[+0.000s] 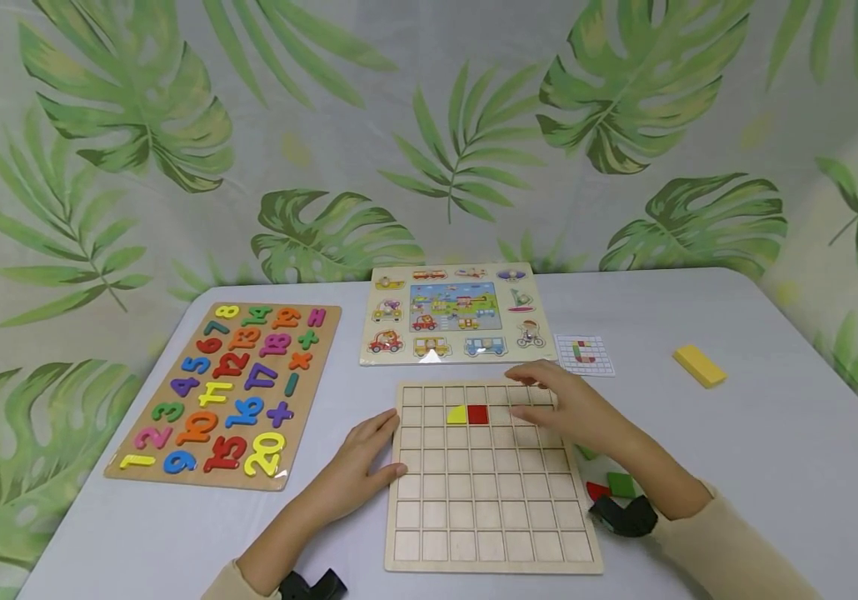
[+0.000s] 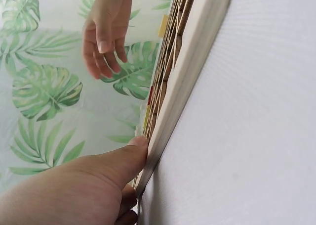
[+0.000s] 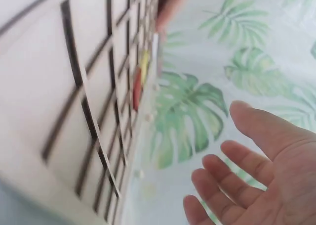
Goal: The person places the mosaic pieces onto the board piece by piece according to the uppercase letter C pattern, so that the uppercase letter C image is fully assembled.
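Observation:
A wooden grid board (image 1: 444, 533) lies on the table. In its second row sit a yellow quarter-circle piece (image 1: 457, 415) and, directly to its right, a red square piece (image 1: 477, 414). My left hand (image 1: 363, 458) rests against the board's left edge, thumb and fingertips touching the rim. Over the upper right part of the board hovers my right hand (image 1: 567, 404), its fingers loosely bent and nothing between them. The right wrist view shows this hand (image 3: 252, 170) empty, with the thumb apart from the fingers.
Beside the board's right edge lie a green square piece (image 1: 621, 484) and a red piece (image 1: 597, 492), partly hidden by the wrist. Behind are a pattern card (image 1: 585, 356), a vehicle puzzle (image 1: 455, 308) and a yellow block (image 1: 699, 366). A number board (image 1: 226, 392) lies left.

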`<state>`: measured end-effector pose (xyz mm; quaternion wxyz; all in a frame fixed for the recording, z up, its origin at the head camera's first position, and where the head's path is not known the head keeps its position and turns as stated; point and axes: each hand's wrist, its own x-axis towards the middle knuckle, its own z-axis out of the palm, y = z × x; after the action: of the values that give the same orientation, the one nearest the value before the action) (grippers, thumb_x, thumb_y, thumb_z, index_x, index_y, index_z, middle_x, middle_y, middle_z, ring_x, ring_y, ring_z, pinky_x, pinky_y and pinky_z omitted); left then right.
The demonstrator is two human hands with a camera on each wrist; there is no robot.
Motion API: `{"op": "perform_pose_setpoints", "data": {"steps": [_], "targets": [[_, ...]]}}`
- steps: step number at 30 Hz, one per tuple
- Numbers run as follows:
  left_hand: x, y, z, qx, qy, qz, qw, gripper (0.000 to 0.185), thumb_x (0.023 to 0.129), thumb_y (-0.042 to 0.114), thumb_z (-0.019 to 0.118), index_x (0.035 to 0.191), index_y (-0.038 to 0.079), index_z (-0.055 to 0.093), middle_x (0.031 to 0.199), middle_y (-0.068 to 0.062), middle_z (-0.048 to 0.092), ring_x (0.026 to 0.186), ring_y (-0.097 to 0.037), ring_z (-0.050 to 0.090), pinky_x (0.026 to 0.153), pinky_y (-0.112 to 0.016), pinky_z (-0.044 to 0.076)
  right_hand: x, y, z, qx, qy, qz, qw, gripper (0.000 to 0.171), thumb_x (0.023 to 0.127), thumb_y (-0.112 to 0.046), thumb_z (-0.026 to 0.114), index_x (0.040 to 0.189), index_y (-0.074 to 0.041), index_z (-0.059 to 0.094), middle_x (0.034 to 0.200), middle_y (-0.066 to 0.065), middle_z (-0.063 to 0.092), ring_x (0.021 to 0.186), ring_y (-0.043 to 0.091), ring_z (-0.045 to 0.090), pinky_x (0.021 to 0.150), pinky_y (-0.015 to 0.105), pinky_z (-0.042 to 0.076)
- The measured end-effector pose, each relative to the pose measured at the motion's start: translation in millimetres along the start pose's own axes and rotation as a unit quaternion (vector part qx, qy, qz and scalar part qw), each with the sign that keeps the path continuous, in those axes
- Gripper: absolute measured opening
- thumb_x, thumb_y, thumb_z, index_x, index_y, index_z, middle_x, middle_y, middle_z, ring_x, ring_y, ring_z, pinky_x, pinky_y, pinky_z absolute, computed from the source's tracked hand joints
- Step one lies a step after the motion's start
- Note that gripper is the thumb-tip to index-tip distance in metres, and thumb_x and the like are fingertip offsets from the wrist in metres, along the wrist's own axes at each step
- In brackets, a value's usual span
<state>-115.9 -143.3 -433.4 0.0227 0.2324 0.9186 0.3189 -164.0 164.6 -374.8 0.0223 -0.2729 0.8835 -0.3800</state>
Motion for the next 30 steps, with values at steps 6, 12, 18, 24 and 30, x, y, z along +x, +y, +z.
{"op": "perform_pose_setpoints", "data": {"steps": [6, 12, 18, 24, 30], "targets": [[-0.3, 1.5, -0.8, 0.005, 0.006, 0.000, 1.0000, 0.067, 0.078, 0.038, 0.052, 0.130, 0.006, 0.025, 0.134, -0.002, 0.021, 0.121, -0.018, 0.016, 0.095, -0.037, 0.021, -26, 13, -27, -0.044, 0.034, 0.020, 0.998, 0.046, 0.073, -0.033, 0.060, 0.115, -0.020, 0.046, 0.114, -0.010, 0.042, 0.099, 0.016, 0.040, 0.078, 0.042, 0.037], [-0.8, 2.2, -1.2, 0.005, 0.006, 0.001, 1.0000, 0.066, 0.078, 0.037, 0.053, 0.130, 0.006, 0.026, 0.134, -0.002, 0.021, 0.121, -0.020, 0.016, 0.095, -0.037, 0.021, -48, 43, -37, -0.064, 0.024, 0.055, 0.996, 0.047, 0.073, -0.036, 0.059, 0.114, -0.015, 0.046, 0.112, -0.003, 0.046, 0.096, 0.017, 0.043, 0.078, 0.040, 0.038], [-0.4, 2.2, -1.1, 0.001, 0.002, -0.001, 1.0000, 0.066, 0.078, 0.039, 0.051, 0.130, 0.006, 0.025, 0.134, -0.003, 0.020, 0.121, -0.021, 0.016, 0.094, -0.039, 0.023, -61, 67, -37, -0.066, -0.006, 0.114, 0.991, 0.044, 0.073, -0.029, 0.062, 0.111, -0.012, 0.048, 0.107, 0.002, 0.049, 0.095, 0.019, 0.046, 0.079, 0.038, 0.040], [-0.2, 1.5, -1.9, 0.000, -0.005, 0.000, 1.0000, 0.067, 0.079, 0.039, 0.050, 0.130, 0.005, 0.023, 0.134, -0.005, 0.019, 0.121, -0.023, 0.015, 0.093, -0.041, 0.023, -62, 76, -32, -0.090, -0.019, 0.125, 0.988, 0.032, 0.072, -0.026, 0.063, 0.100, -0.014, 0.055, 0.096, -0.002, 0.049, 0.090, 0.016, 0.047, 0.078, 0.034, 0.041], [0.0, 1.9, -1.6, 0.000, -0.003, -0.007, 1.0000, 0.067, 0.079, 0.039, 0.051, 0.131, 0.007, 0.024, 0.134, -0.003, 0.020, 0.121, -0.020, 0.016, 0.093, -0.039, 0.023, -60, 71, -32, -0.119, -0.013, 0.124, 0.985, 0.029, 0.072, -0.027, 0.063, 0.097, -0.015, 0.056, 0.091, -0.003, 0.051, 0.082, 0.014, 0.046, 0.072, 0.031, 0.043]]}}
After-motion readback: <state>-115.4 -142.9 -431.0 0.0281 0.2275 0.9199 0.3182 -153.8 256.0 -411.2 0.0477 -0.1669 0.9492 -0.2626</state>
